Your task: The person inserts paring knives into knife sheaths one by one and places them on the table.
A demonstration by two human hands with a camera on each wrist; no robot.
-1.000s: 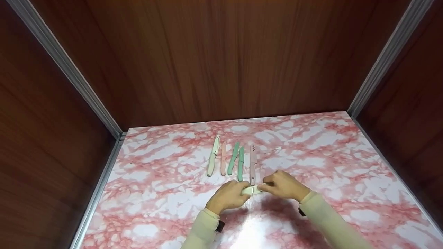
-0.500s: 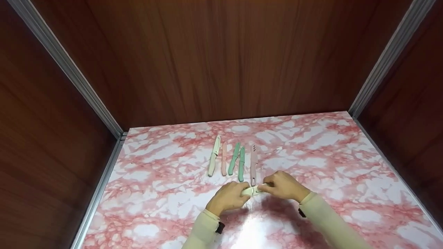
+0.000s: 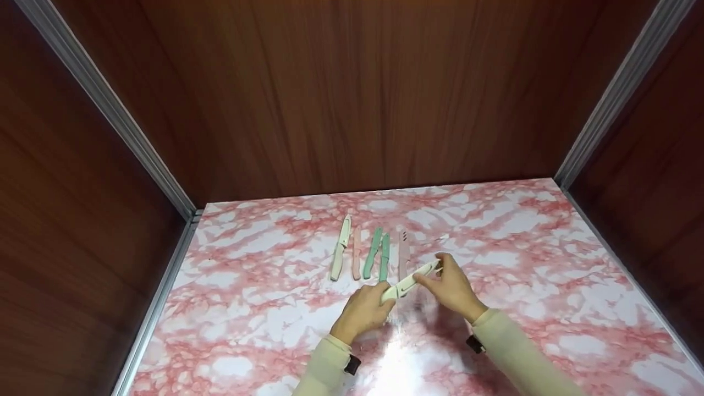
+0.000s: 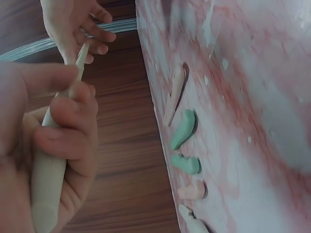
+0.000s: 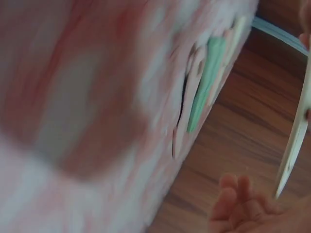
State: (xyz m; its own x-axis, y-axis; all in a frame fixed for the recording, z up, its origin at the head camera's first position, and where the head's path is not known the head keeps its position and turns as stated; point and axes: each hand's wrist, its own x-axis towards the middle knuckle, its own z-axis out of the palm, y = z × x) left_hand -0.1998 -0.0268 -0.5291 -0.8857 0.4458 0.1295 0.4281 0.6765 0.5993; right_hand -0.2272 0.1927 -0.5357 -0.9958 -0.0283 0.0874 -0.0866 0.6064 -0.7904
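My left hand (image 3: 363,308) grips the thick handle of a cream knife (image 3: 408,283), which slants up to the right above the table. In the left wrist view, its fingers wrap the handle (image 4: 47,179). The knife's cream blade part, with a long slot, points toward my right hand (image 3: 452,286). There the thumb lies along the middle of the blade part, while the other fingers are loosely bent and spread near the tip. The right wrist view has these fingers (image 5: 243,206) beside the narrow tip, not closed round it.
Beyond my hands lie a cream knife (image 3: 340,250), a pink knife (image 3: 356,256), two green knives (image 3: 372,253) and a pale pink slotted utensil (image 3: 403,253), side by side. Brown wood-look panels (image 3: 352,99) enclose the marbled red-and-white table (image 3: 247,308).
The cream knife has been lifted and turned, its tip now up to the right. My right hand has moved upward and loosened its fingers; my left hand keeps its grip.
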